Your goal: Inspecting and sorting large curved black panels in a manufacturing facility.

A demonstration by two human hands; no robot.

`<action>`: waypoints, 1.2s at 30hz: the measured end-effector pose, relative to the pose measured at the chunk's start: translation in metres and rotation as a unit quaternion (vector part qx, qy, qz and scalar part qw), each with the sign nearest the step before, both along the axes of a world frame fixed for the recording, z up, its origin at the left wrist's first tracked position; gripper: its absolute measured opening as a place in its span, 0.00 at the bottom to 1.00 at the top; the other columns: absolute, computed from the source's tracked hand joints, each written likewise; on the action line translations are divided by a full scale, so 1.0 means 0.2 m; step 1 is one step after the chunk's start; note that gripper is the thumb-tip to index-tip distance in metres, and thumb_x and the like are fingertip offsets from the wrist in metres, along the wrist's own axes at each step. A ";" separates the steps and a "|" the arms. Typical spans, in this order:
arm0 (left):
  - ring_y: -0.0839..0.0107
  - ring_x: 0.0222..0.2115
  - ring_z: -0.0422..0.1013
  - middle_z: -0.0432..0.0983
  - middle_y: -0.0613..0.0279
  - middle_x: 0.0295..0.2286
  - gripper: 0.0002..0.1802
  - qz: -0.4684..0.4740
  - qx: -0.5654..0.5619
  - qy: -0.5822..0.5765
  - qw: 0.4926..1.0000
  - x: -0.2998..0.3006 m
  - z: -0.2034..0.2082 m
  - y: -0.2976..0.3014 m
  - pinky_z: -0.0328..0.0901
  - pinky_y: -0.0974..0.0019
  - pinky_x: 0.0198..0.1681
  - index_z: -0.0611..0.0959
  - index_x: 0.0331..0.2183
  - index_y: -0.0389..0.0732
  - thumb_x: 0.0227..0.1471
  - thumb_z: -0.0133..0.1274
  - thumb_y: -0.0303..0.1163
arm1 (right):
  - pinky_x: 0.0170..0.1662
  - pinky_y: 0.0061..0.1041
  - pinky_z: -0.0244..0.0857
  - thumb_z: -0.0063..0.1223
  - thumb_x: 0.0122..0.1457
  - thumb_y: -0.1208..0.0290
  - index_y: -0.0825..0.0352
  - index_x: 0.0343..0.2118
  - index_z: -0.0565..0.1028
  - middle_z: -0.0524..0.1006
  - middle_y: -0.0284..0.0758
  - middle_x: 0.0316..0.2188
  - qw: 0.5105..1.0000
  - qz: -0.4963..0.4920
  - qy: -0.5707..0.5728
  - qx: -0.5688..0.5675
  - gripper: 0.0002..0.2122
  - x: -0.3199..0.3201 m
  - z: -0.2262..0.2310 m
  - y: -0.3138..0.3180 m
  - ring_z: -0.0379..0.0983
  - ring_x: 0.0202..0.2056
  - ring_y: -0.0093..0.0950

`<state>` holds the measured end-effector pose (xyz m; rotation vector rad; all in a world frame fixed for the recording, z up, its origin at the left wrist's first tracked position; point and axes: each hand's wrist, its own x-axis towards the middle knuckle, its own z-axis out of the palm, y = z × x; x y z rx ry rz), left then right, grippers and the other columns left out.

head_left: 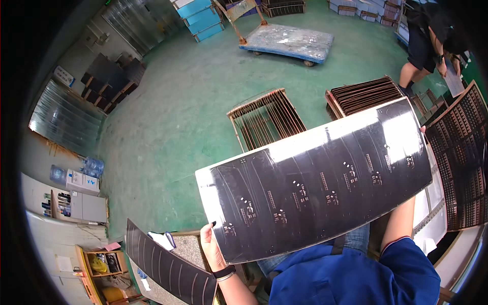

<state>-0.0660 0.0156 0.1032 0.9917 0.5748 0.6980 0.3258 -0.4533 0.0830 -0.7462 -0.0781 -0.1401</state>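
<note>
A large, glossy black circuit panel with a pale border and small white markings is tilted in front of my body. My left hand grips its left edge, thumb over the front face. At the opposite edge my right hand shows only a fingertip; the panel hides the rest of that hand. Just below my left hand a narrow dark striped sheet lies over a speckled worktop. Right of the panel stands a dark board covered in rows of copper-coloured marks.
Ahead on the floor are a wire rack and a second rack packed with boards. Farther off stands a blue platform trolley. At upper right a person bends over, holding a sheet. A wooden shelf is at lower left.
</note>
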 end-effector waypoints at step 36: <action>0.58 0.55 0.55 0.56 0.59 0.55 0.30 -0.151 -0.183 -0.065 0.969 0.32 -0.20 -0.24 0.53 0.50 0.58 0.57 0.58 0.46 0.56 0.45 0.37 | 0.58 0.37 0.52 0.36 0.62 0.52 0.61 0.60 0.52 0.57 0.34 0.59 0.864 0.430 0.068 0.254 0.27 -0.74 0.28 0.96 0.55 0.59 0.32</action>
